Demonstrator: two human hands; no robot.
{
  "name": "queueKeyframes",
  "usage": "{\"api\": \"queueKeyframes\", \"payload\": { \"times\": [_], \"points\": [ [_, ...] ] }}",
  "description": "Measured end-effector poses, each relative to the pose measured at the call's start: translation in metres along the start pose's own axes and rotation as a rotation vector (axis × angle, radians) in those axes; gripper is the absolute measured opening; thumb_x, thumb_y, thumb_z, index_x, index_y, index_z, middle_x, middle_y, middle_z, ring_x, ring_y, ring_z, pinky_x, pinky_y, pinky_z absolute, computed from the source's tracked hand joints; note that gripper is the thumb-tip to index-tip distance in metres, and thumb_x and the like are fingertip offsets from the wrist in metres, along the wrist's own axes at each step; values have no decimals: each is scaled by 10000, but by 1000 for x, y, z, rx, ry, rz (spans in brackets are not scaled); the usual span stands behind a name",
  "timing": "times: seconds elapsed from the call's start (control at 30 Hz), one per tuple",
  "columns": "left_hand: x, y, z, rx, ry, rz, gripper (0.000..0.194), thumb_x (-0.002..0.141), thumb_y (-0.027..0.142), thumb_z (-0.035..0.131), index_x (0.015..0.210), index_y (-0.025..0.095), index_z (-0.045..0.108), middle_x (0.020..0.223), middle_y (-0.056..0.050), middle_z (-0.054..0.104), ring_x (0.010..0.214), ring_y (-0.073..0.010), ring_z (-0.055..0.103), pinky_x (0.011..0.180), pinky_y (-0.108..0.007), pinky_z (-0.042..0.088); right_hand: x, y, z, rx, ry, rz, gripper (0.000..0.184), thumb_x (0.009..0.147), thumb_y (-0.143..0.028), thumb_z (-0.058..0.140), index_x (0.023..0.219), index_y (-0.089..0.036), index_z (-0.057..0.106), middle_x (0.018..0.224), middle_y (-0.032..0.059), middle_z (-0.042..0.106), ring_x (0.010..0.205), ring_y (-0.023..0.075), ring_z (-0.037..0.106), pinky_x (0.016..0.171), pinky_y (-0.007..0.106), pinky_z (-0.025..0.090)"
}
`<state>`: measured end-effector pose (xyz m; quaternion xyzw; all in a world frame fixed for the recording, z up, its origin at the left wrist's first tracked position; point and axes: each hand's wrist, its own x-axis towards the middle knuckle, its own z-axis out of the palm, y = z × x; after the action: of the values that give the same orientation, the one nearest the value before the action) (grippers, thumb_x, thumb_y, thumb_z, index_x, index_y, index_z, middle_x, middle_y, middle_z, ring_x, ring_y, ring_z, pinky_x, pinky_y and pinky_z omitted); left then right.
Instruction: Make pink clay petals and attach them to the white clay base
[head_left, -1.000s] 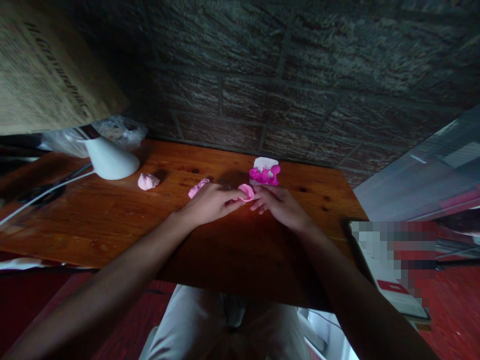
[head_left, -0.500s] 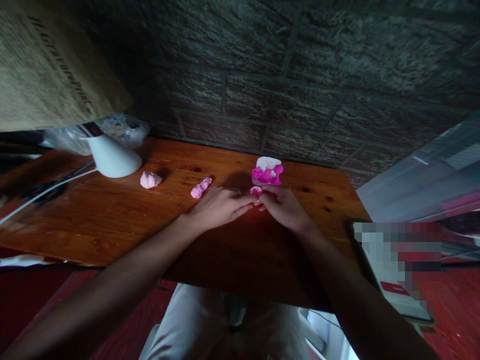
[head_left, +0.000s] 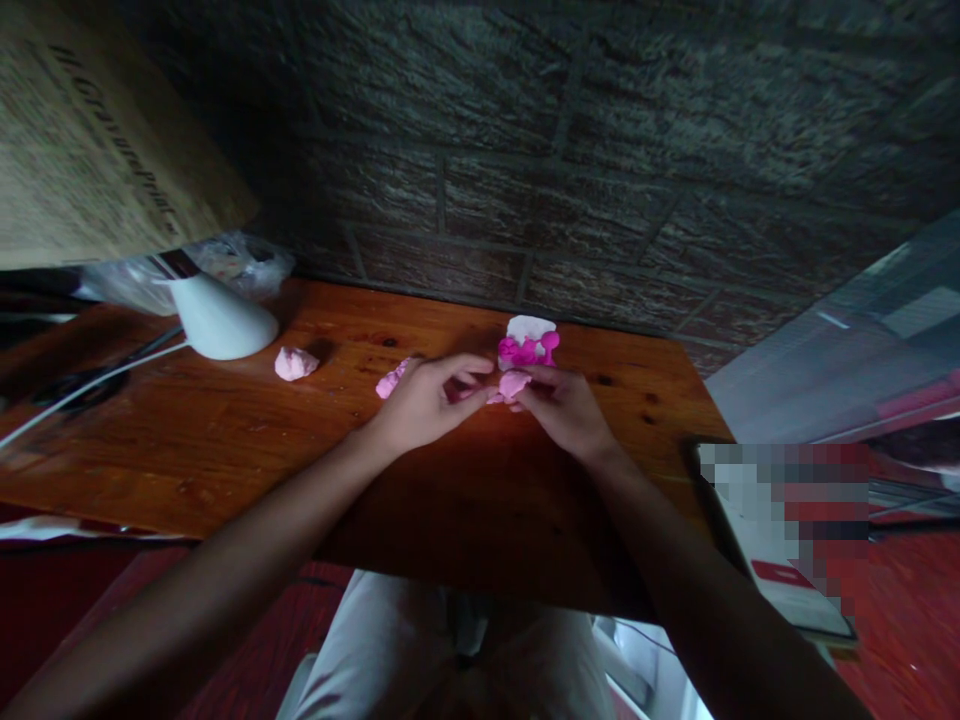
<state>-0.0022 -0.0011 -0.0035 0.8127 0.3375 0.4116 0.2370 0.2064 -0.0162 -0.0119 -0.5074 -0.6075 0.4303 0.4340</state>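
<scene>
A flattened, uneven piece of pink modelling clay [head_left: 514, 385] is pinched between the thumb and fingers of my right hand [head_left: 566, 408]. My left hand [head_left: 426, 400] is just left of it, fingers curved and spread from the thumb, whose tip lies close to the clay's lower edge. Whether that tip touches the clay I cannot tell. Behind my hands are bright pink moulded shapes [head_left: 529, 350] beside a white piece [head_left: 532, 328]. A rough pink clay roll [head_left: 391, 380] is partly hidden behind my left hand. Further left lies a pink clay lump [head_left: 295, 363].
On the left of the wooden table [head_left: 225, 430] stands a lamp with a white base [head_left: 229, 320] and a printed shade [head_left: 97, 150]; its white cable runs left. A clear plastic bag [head_left: 255, 262] lies behind it. A brick-patterned wall [head_left: 480, 220] borders the table's back.
My left fingers have lifted and spread away from the clay, the index finger rising from the thumb. The clay in my right hand now shows more of its broad face.
</scene>
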Motion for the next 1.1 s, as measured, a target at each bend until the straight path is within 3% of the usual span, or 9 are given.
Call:
{"api": "queueKeyframes", "payload": {
  "times": [0.13, 0.3, 0.4, 0.5, 0.67, 1.1],
  "points": [
    [-1, 0, 8, -204, -35, -53, 306, 900, 325, 714, 1153, 156, 751, 1077, -102, 816, 855, -185, 786, 734, -271, 645, 0, -1, 0, -52, 7, -41, 228, 817, -257, 702, 1011, -222, 818, 960, 33, 829, 839, 207, 775, 810, 346, 623],
    [-3, -2, 18, -288, -5, -95, 355, 863, 320, 755, 1173, 148, 741, 1140, -106, 804, 912, -206, 794, 827, -324, 670, 0, 2, 3, -57, 48, -21, 189, 838, -263, 690, 970, -217, 817, 877, 31, 825, 813, 208, 771, 810, 340, 610],
    [-4, -3, 22, -229, 52, -87, 348, 876, 321, 734, 1180, 152, 738, 1126, -97, 808, 914, -211, 797, 840, -330, 671, 0, 5, 9, -25, 103, -8, 182, 843, -287, 695, 966, -220, 811, 881, 33, 825, 824, 219, 777, 812, 352, 617],
    [-4, -1, 24, -115, 74, -59, 332, 888, 273, 699, 1193, 144, 729, 1094, -91, 815, 884, -205, 799, 831, -310, 665, -1, 5, 19, -21, 239, -40, 186, 828, -294, 714, 971, -224, 809, 953, 48, 829, 882, 243, 779, 862, 394, 615],
    [0, 5, 24, 1, 103, -60, 291, 902, 252, 652, 1163, 152, 731, 979, -63, 828, 813, -189, 796, 739, -261, 650, 0, -1, 33, -35, 385, -50, 158, 828, -268, 697, 945, -244, 801, 935, 41, 829, 881, 248, 780, 887, 409, 614],
    [-1, -9, 31, -287, 139, -133, 267, 858, 258, 692, 1098, 157, 753, 980, -77, 828, 846, -202, 794, 760, -304, 650, 0, 6, 28, -32, 316, -141, 228, 840, -301, 700, 1036, -232, 793, 1021, 59, 823, 988, 254, 773, 930, 406, 604]
  ]
}}
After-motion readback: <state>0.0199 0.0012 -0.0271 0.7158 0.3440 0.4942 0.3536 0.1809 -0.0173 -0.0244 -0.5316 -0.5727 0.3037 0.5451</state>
